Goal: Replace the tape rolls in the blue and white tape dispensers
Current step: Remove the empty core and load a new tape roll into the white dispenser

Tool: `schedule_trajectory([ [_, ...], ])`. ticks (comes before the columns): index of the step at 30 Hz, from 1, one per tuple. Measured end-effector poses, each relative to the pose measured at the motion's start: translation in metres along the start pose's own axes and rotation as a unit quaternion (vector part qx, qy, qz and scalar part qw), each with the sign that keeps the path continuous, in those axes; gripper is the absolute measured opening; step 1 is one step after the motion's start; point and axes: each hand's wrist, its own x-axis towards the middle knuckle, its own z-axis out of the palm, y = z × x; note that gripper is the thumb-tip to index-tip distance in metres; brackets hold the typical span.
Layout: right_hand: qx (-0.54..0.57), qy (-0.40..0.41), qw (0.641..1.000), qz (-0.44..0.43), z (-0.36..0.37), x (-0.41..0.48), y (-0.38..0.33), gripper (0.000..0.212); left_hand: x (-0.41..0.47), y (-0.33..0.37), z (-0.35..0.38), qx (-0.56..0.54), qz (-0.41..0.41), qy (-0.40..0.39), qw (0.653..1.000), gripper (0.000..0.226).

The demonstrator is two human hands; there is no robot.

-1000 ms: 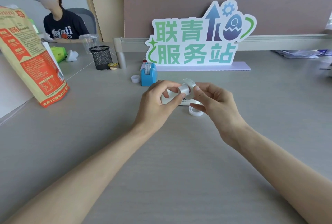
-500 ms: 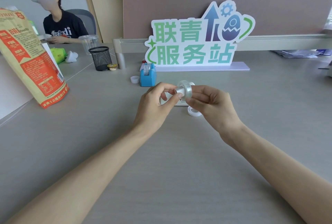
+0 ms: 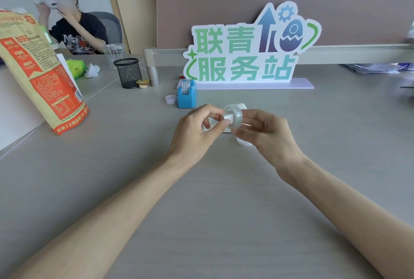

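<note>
- Grey desk [image 3: 224, 189] carried all the kit; both forearms reached in from the near edge and met at mid-desk.
- Left hand [image 3: 195, 137]: thumb and forefinger pinched the left end of a white spindle [image 3: 225, 117].
- Right hand [image 3: 268, 137]: fingers curled round the clear tape roll [image 3: 235, 115], gripping it from the right.
- Blue dispenser [image 3: 187, 97] stood upright beyond the left hand, near but apart, with a roll seated in it. Probably done.
- White dispenser [image 3: 243, 106] lay on the desk just behind and below both hands, mostly hidden. Couldn't tell which way its slot faced.
- Clear tape roll sat on the spindle, held off the desk between the two hands.
- Spindle's long axis ran roughly left to right, hand to hand, coaxial with the roll. Couldn't tell whether the roll was going on or coming off.
- My read: the next move was along that axis, then down and slightly away into the white dispenser. Both hands were about equally near.
- Loose roll [image 3: 243, 142] lay on the desk under the right hand's fingers.
</note>
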Motion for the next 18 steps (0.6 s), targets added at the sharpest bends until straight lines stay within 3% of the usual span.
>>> schedule_trajectory([
  [18,-0.014,0.011,1.000,0.007,0.0023,-0.0013,-0.0007,0.014,-0.0016,0.0014,0.0013,-0.011,-0.020,0.005,1.000,0.008],
])
